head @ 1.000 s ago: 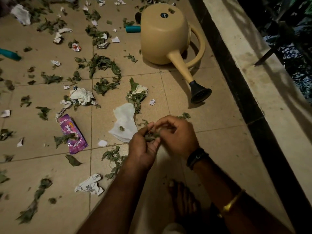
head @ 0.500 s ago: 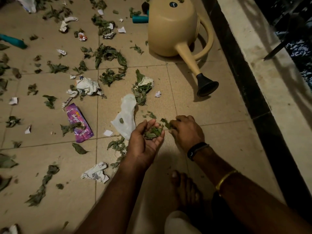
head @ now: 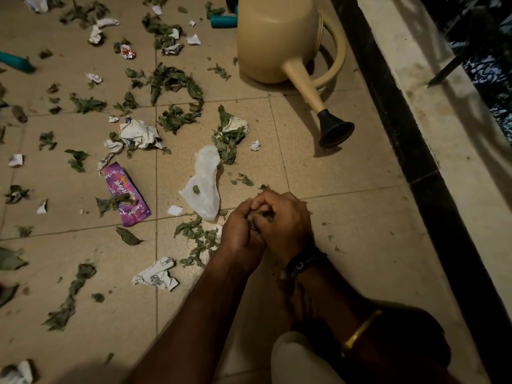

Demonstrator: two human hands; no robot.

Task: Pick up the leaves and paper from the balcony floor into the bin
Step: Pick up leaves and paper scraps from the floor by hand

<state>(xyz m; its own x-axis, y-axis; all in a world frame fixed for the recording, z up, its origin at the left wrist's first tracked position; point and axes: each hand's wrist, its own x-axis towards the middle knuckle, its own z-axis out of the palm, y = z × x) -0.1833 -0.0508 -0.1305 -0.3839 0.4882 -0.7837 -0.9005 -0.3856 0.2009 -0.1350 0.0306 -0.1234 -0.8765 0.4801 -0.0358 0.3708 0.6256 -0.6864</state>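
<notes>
My left hand (head: 240, 230) and my right hand (head: 286, 223) are pressed together low over the tiled floor, both closed around a small clump of green leaves (head: 256, 220) that shows between the fingers. More leaves (head: 197, 238) lie just left of my hands. A white tissue (head: 203, 184) lies flat beyond them, a crumpled printed paper (head: 156, 275) sits to the near left, and a purple wrapper (head: 126, 194) lies farther left. Leaves and paper scraps are scattered across the tiles. No bin is in view.
A beige watering can (head: 279, 40) stands at the back with its black spout rose (head: 333, 131) pointing toward me. A raised ledge with a black strip (head: 421, 151) runs along the right. Teal objects (head: 16, 62) lie at the far left and near the can. My foot is beneath my wrists.
The right hand reached out to the floor for leaves half a second ago and has come back against the left hand. Both hands now close over the clump.
</notes>
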